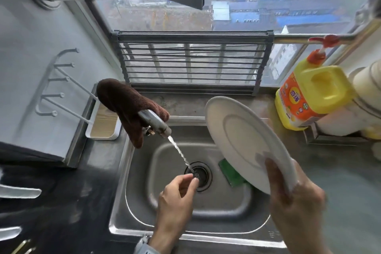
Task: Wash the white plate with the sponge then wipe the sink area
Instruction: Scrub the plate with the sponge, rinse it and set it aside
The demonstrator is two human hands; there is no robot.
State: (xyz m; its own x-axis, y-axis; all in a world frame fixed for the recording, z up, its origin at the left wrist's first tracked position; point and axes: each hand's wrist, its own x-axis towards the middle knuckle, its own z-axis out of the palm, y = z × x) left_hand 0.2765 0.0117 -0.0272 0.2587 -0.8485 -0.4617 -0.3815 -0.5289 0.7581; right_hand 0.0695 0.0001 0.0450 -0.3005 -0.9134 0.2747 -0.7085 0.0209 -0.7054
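Observation:
My right hand (296, 198) grips the lower rim of the white plate (243, 138), which is tilted on edge over the right side of the steel sink (132, 202). A green sponge (231, 173) lies in the basin, partly hidden behind the plate. My left hand (175, 206) hovers over the basin near the drain (203, 175), fingers loosely curled and holding nothing, its fingertips close to the thin stream of water running from the tap (156, 123).
A brown cloth (127, 103) is draped over the tap. A yellow detergent bottle (309, 93) stands on the counter at the right, beside stacked pale containers (362, 97). A folding drying rack (191, 62) leans against the window. A white tray (103, 128) sits left of the sink.

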